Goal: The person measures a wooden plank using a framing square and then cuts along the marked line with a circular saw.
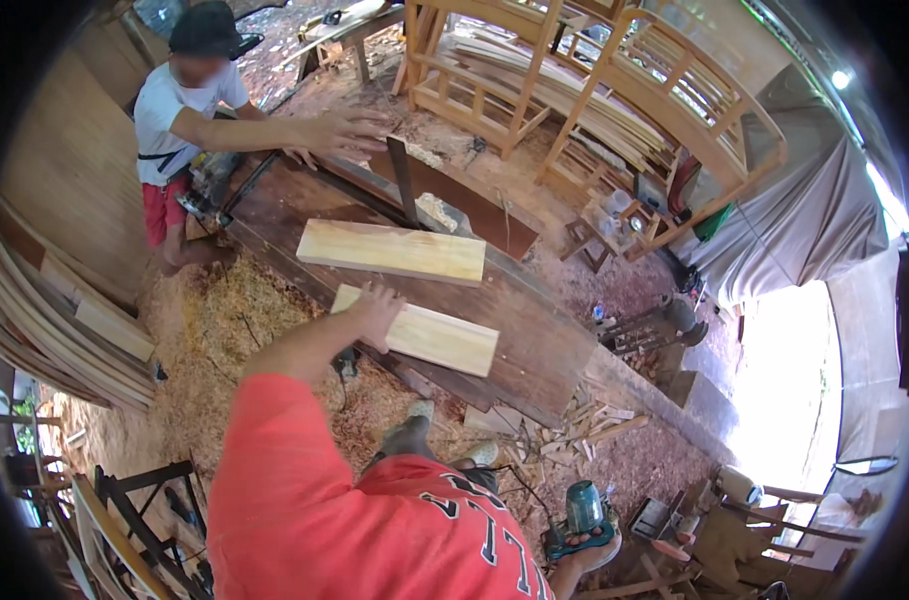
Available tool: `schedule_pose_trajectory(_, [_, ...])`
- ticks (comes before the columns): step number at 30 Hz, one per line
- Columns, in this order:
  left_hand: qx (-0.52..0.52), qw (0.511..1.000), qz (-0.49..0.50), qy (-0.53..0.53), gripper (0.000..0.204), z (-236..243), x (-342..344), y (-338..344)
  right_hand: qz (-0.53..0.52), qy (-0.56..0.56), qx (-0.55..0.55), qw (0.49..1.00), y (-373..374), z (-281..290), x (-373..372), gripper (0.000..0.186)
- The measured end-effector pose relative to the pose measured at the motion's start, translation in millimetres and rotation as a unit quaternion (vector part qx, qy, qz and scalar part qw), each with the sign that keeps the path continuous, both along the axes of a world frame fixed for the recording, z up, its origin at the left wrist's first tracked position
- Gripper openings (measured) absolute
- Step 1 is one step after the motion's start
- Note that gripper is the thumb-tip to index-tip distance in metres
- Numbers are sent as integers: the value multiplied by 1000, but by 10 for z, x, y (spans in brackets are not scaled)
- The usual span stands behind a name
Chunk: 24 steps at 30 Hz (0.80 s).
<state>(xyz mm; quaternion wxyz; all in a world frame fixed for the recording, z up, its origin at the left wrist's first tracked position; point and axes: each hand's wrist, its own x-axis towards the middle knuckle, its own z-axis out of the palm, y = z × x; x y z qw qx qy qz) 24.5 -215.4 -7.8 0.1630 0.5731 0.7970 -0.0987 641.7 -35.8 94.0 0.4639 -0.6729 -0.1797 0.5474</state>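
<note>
My left hand point(377, 316) lies across the nearer pale wooden board point(445, 338), gripping it over its width on the dark workbench point(545, 350). Just beyond is a second pale board point(395, 252), also flat on the bench and a small gap away. Low on the right, my right hand point(597, 553) holds a teal power tool point(583, 515) with a rounded motor body, away from the bench. Part of that hand is hidden behind the tool.
At the bench's far left end a co-worker point(190, 110) reaches over a dark upright bar point(403, 180). Wooden frames point(665, 110) and stacked planks stand at the back right. Offcuts point(585, 430) and shavings point(240, 330) litter the floor. Curved boards point(60, 300) lean at left.
</note>
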Motion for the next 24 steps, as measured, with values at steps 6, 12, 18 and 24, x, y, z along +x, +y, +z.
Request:
schedule_pose_trajectory(6, [171,972,160,13,77,-89,-1002,-152,-25,-63,3,998,-53,-89,-81,48])
schedule_pose_trajectory(12, [-32,977,192,86,85,-12,-1351,178,-16,-24,8,1000,-146,27,-129,52])
schedule_pose_trajectory(18, [-105,972,203,51,105,-89,-1443,311,-54,-41,13,998,-311,48,-38,52])
schedule_pose_trajectory(24, [-46,971,231,28,103,23,-1267,662,-83,-101,-14,991,-433,-5,186,54])
